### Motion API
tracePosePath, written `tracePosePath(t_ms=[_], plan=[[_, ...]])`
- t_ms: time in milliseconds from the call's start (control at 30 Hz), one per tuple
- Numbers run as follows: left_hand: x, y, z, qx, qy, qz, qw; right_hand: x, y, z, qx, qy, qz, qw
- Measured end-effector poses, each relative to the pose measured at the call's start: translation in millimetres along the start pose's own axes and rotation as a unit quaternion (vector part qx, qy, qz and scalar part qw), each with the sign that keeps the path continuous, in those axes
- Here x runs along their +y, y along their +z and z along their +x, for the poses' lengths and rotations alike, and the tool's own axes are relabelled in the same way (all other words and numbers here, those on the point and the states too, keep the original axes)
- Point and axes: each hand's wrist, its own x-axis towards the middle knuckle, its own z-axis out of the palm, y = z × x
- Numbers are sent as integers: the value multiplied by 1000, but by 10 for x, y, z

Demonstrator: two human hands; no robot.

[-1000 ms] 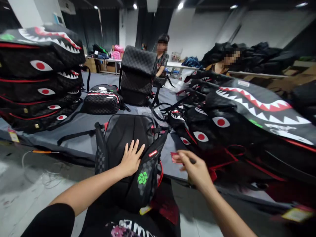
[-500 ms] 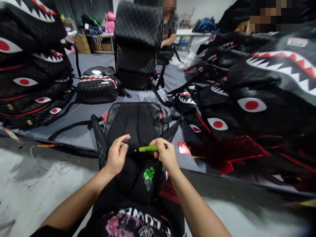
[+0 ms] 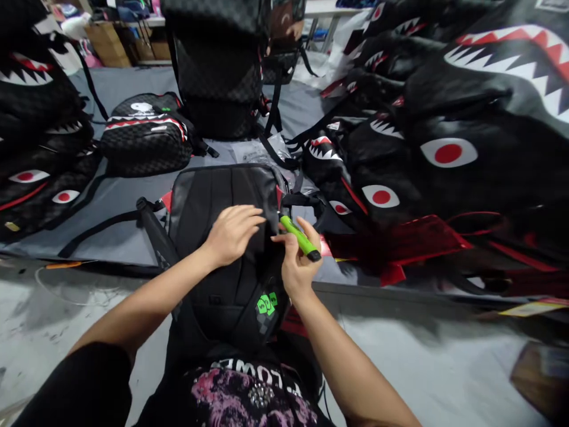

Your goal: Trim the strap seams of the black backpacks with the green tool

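A black backpack (image 3: 222, 261) with padded back, grey trim and a green patch lies face down before me, half on a grey mat (image 3: 111, 237). My left hand (image 3: 231, 232) rests on its upper back panel, fingers together and slightly curled, holding nothing. My right hand (image 3: 297, 261) pinches a bright green marker-like tool (image 3: 299, 237), its tip pointing at the backpack's top right edge near a red tab.
Stacks of black shark-face backpacks rise at left (image 3: 35, 148) and right (image 3: 453, 136). A checkered shark-mouth backpack (image 3: 146, 139) and a tall dark checkered bag (image 3: 217, 65) stand behind. Red tags (image 3: 400, 249) lie right. Another person's arm (image 3: 284, 24) shows far back.
My right hand picked up the green tool from the right and brought it to the backpack's top edge. My left hand slid up the back panel. The view tilted downward.
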Motion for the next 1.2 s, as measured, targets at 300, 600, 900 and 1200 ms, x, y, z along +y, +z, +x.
tracePosePath(t_ms=[300, 600, 900, 1200], plan=[[-264, 422, 657, -149, 164, 136, 965, 131, -19, 15, 93, 32, -72, 993], [-279, 585, 348, 29, 121, 65, 990, 180, -20, -13, 35, 25, -148, 988], [-312, 639, 312, 29, 96, 19, 995, 179, -49, 5, 1, -48, -226, 973], [-337, 681, 275, 64, 124, 57, 989, 168, -45, 63, -7, -34, -266, 963]])
